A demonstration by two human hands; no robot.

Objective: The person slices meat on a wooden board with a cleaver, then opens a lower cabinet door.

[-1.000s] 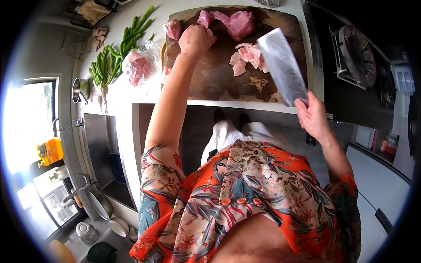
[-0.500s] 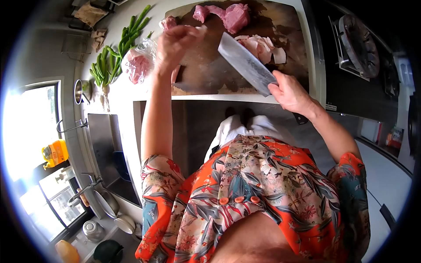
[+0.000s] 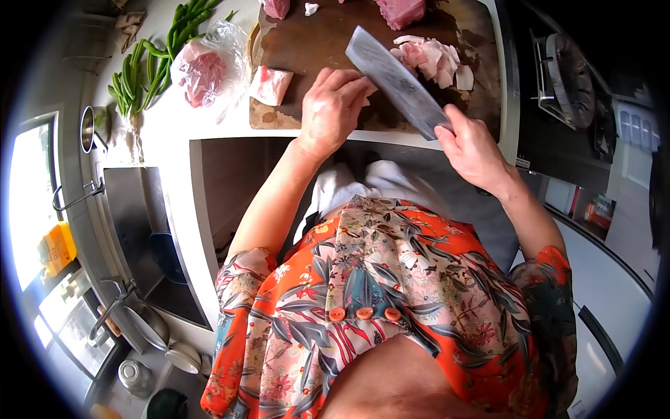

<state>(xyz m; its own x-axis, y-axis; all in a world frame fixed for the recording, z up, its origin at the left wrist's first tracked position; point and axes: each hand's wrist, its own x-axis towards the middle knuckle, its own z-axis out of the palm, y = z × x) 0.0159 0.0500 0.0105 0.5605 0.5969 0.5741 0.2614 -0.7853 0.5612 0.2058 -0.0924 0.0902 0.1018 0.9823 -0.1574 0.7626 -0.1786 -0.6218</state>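
Note:
My right hand [image 3: 474,148] grips the handle of a cleaver [image 3: 398,80], its broad blade slanting up and left above the cutting board [image 3: 307,42]. To the left of the blade, my left hand [image 3: 331,108] is low over the board, fingers bent together on a small pale piece of meat [image 3: 370,91], mostly hidden beneath them. A block of meat with pale fat [image 3: 271,86] lies left of that hand. Sliced fatty meat [image 3: 434,61] is heaped right of the blade. Farther back are a red chunk of meat [image 3: 401,11] and a small white scrap [image 3: 311,9].
Plastic-wrapped meat [image 3: 202,73] and long green peppers [image 3: 150,66] are on the white counter left of the board. A sink [image 3: 143,230] is at the lower left. On the right is a stove burner [image 3: 571,80].
My left hand has come down and right from the back left of the board to beside the blade. The cleaver stays raised at a similar slant. The camera view has shifted.

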